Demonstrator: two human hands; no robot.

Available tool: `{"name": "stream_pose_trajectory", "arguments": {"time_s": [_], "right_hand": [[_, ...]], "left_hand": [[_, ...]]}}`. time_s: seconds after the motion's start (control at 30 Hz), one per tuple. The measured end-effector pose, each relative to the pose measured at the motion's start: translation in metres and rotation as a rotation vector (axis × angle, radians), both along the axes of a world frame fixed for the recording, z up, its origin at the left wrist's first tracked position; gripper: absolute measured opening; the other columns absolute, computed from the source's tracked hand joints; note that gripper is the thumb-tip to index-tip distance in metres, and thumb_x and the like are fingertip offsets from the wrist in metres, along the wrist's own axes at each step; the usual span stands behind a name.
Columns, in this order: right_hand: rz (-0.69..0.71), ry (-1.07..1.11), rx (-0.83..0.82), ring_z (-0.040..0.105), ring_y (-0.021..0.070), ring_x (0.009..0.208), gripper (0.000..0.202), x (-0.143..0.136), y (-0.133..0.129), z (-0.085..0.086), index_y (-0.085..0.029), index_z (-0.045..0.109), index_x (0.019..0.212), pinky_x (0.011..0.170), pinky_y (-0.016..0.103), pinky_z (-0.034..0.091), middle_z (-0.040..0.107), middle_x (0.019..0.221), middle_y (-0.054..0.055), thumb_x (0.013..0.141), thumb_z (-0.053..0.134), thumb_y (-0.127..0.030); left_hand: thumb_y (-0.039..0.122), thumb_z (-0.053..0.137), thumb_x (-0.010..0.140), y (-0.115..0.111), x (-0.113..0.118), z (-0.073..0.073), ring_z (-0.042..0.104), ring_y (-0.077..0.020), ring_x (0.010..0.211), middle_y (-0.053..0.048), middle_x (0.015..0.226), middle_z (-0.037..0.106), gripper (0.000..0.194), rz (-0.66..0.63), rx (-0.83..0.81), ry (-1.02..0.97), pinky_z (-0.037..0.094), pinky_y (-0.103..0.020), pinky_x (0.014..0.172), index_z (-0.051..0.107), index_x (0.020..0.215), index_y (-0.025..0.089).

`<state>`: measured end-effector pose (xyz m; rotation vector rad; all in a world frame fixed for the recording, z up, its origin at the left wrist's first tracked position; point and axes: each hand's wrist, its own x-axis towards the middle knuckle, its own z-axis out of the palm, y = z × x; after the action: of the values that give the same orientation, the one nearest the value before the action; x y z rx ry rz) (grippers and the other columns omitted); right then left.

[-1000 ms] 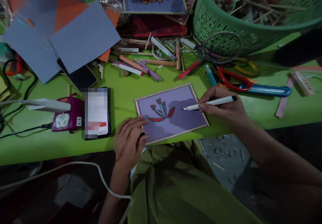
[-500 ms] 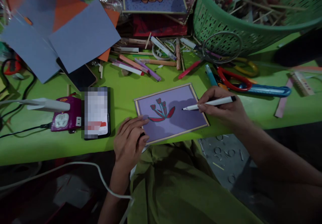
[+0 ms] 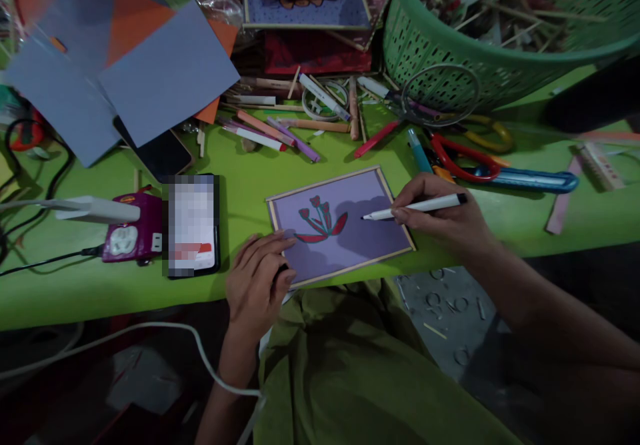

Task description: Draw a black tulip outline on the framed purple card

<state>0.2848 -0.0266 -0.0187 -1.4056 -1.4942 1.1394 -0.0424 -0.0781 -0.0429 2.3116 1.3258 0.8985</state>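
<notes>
A purple panel (image 3: 320, 258) with thin wooden stick edging lies on the green table, slightly tilted to my body. On it is a drawing of red flowers and leaves (image 3: 327, 222) with dark green outlines. My left hand (image 3: 260, 278) grips the panel's left edge, fingers bent over the wooden strip; a dark spot between thumb and forefinger cannot be made out. In my right hand (image 3: 440, 215) a white marker (image 3: 425, 203) with a black end is pinched. Its dark tip points left at the bare purple right of the flowers, touching or just above the surface.
Loose markers (image 3: 265, 135), red-handled scissors (image 3: 465, 158) and a blue cutter (image 3: 535, 180) lie behind the panel. A green basket (image 3: 430, 52) of scraps stands at back right. Leftward are a lit phone (image 3: 193, 225), a purple power socket (image 3: 133, 228), cables and paper sheets (image 3: 170, 72).
Hardly anything differs. Both hands, the marker and the panel keep their places; the view has shifted only very slightly.
</notes>
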Motion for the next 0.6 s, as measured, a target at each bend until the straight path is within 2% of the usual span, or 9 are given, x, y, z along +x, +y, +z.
{"name": "stream_pose_trajectory", "arguments": {"time_s": [0.6], "right_hand": [[0.005, 0.033, 0.01, 0.059, 0.0166, 0.067, 0.024, 0.006, -0.0029, -0.0063, -0.026, 0.07, 0.078, 0.061, 0.029, 0.042, 0.069, 0.075, -0.001, 0.083, 0.086, -0.043]], "left_hand": [[0.04, 0.047, 0.111, 0.0003, -0.0006, -0.0016, 0.07, -0.0211, 0.131, -0.005, 0.121, 0.081, 0.025, -0.007, 0.023, -0.001, 0.047, -0.043, 0.118, 0.06, 0.096, 0.025]]}}
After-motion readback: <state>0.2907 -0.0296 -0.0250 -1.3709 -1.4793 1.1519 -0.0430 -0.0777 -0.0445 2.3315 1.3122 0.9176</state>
